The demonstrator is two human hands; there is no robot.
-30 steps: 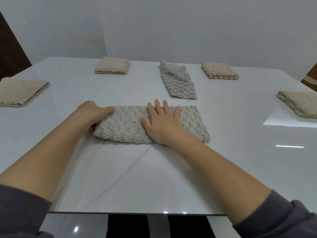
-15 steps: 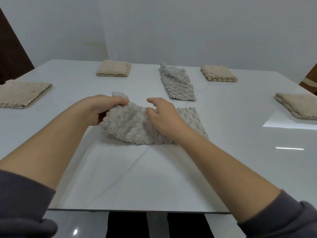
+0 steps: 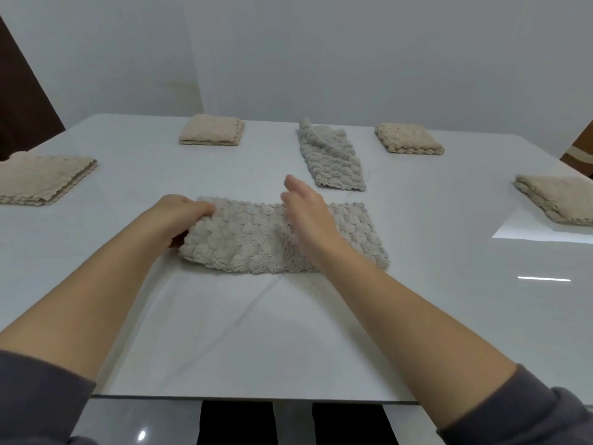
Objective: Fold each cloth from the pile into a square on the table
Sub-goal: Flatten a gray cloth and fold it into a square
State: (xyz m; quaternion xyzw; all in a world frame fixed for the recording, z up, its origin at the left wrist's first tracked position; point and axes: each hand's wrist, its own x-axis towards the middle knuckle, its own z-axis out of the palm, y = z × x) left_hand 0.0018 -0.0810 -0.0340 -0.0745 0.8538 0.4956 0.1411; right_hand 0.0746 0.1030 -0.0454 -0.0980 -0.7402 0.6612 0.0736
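Cloth: a grey, bubbly-textured cloth (image 3: 256, 239) lies on the white surface (image 3: 224, 332), in the middle, just ahead of the person. It is folded into a long strip that runs left to right (a rectangle, not a square).
Left hand: the left hand (image 3: 179, 216) grips the strip's left end.
Left fingers: the fingers (image 3: 205, 209) are curled over the top of that end near its far corner. The thumb is hidden.
Right hand: the right hand (image 3: 308, 210) stands on edge over the middle of the strip, thumb side up.
Right fingers: its fingers (image 3: 296, 184) are straight, close together and point away from the person. They hold nothing. The hand is a little blurred, and I cannot tell whether its lower edge touches the cloth.
Second grey cloth: a second grey cloth (image 3: 330, 159) lies further back, just right of centre. It is a loose, uneven strip that runs away from the person, apart from the near one.
Beige cloths: four folded ones lie round the edges, well apart from one another.
Far left: a far-left square (image 3: 211, 130), neatly folded.
Left edge: a left square (image 3: 41, 178), partly cut off by the frame.
Far right: a far-right square (image 3: 407, 139), with a bubbly top.
Right edge: a right square (image 3: 558, 197), also partly cut off.
Sleeves: dark grey, pushed up both forearms.
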